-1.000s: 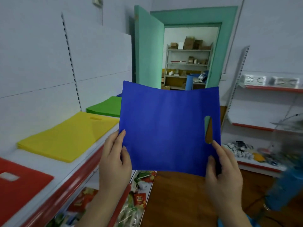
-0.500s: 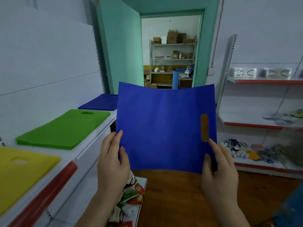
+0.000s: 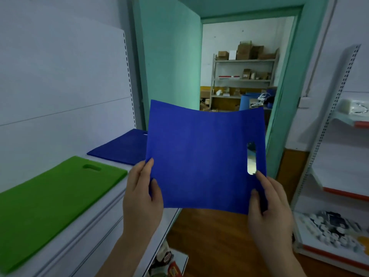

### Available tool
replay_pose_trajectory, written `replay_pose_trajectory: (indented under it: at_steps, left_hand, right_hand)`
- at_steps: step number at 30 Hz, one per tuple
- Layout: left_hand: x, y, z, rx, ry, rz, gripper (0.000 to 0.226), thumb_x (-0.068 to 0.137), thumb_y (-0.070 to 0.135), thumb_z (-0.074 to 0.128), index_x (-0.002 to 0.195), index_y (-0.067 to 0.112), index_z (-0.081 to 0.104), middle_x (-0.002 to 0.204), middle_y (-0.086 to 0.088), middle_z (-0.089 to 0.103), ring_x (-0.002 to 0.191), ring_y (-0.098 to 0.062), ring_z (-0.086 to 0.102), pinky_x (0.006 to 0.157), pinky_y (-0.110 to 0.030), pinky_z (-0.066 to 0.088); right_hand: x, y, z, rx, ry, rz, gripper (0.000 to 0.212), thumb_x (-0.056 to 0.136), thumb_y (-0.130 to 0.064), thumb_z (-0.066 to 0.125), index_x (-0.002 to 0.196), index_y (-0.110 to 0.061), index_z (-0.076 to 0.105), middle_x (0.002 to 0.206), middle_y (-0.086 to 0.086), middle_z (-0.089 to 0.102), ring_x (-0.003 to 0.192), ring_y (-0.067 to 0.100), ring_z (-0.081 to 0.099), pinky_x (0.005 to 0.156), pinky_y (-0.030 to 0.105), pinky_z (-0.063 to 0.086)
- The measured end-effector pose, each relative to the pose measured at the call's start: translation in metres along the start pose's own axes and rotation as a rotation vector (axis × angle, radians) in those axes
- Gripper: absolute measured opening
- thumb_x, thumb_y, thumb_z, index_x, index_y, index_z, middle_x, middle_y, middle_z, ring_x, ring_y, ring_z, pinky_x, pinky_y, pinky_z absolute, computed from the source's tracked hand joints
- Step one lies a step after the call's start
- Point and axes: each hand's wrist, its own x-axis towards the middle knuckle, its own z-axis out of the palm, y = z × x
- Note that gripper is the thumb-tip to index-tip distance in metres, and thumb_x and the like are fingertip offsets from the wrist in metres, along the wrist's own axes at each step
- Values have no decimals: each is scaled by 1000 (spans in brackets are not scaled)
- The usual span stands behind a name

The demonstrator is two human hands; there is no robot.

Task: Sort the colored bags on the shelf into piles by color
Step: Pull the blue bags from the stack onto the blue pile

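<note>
Both hands pinching one blue bag (image 3: 201,158) by its lower corners: left hand (image 3: 142,194) has thumb on the near face, fingers behind the bottom-left corner; right hand (image 3: 268,204) same at bottom-right, thumb on front, fingertips reaching up just below the handle cutout (image 3: 251,157). Bag is held up in the air, roughly vertical, in front of the doorway (image 3: 239,76), not touching the shelf (image 3: 111,198). It's a flat, thin sheet-like bag, saturated blue, top edge sagging slightly between the corners, so it's floppy; the slot handle sits along the right side as held. Progress: a blue pile (image 3: 121,147) already lies on the shelf top, just left of and behind the held bag, and a green pile (image 3: 54,198) lies nearer on the same shelf, apart from the blue. Both look neatly squared. So sorting is well underway, I'd judge; this bag still needs to land on the blue pile. How many unsorted bags remain: can't tell, no source stack in view.
</note>
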Motion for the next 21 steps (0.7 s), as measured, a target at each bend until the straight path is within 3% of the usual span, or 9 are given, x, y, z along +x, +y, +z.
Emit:
replay_pose_trajectory:
  at_steps: [4, 6, 9, 11, 14, 16, 19, 21]
  left_hand:
    - [44, -39, 50, 1, 47, -61, 49, 92, -3, 57, 139, 10, 50, 136, -4, 46, 120, 4, 35, 97, -5, 31]
    - [65, -57, 67, 9, 71, -103, 49, 91, -3, 57, 138, 10, 51, 135, -5, 47, 118, 4, 36, 94, -2, 31]
    - [92, -82, 83, 48, 106, -150, 49, 91, -3, 58, 138, 9, 51, 135, -5, 47, 116, 6, 35, 92, 1, 30]
    - [104, -95, 91, 87, 129, -219, 49, 92, 0, 57, 139, 12, 51, 136, -2, 47, 114, 8, 36, 92, -9, 35]
    - [122, -109, 96, 141, 181, -261, 50, 93, 1, 56, 140, 13, 50, 136, -1, 47, 113, 7, 37, 93, -21, 38]
    - [133, -121, 100, 207, 207, -290, 50, 92, 0, 57, 140, 12, 50, 136, -2, 47, 112, 7, 36, 94, -14, 34]
    - [139, -136, 104, 334, 235, -381, 51, 93, -1, 56, 141, 11, 48, 139, -2, 44, 111, 11, 31, 88, 8, 21]
    - [142, -143, 107, 425, 252, -438, 51, 92, -2, 55, 142, 10, 47, 140, -4, 44, 108, 12, 29, 89, 11, 16]
  right_hand:
    - [57, 16, 60, 0, -42, -35, 43, 95, -8, 54, 137, -17, 52, 127, -11, 50, 110, -5, 42, 80, 3, 33]
    - [88, 20, 88, 22, -57, -50, 42, 95, -8, 53, 136, -17, 52, 126, -14, 48, 106, -10, 40, 76, 2, 34]
    - [126, 27, 134, 76, -79, -93, 40, 95, -8, 53, 134, -18, 55, 125, -14, 49, 105, -5, 44, 81, 11, 41]
    - [145, 31, 166, 117, -110, -93, 37, 95, -7, 53, 130, -18, 57, 124, -12, 52, 106, 0, 47, 84, 18, 45]
    - [166, 33, 214, 179, -161, -92, 35, 95, -7, 53, 127, -18, 60, 127, -7, 56, 108, 3, 48, 86, 17, 42]
    - [183, 33, 247, 221, -208, -101, 34, 96, -9, 52, 127, -17, 60, 127, -6, 56, 108, 8, 51, 84, 20, 45]
    - [206, 36, 296, 306, -292, -138, 33, 96, -10, 51, 127, -17, 61, 124, -7, 57, 105, 11, 54, 85, 26, 50]
    - [218, 40, 327, 362, -367, -164, 33, 97, -11, 50, 127, -19, 61, 122, -12, 55, 103, 9, 54, 86, 27, 51]
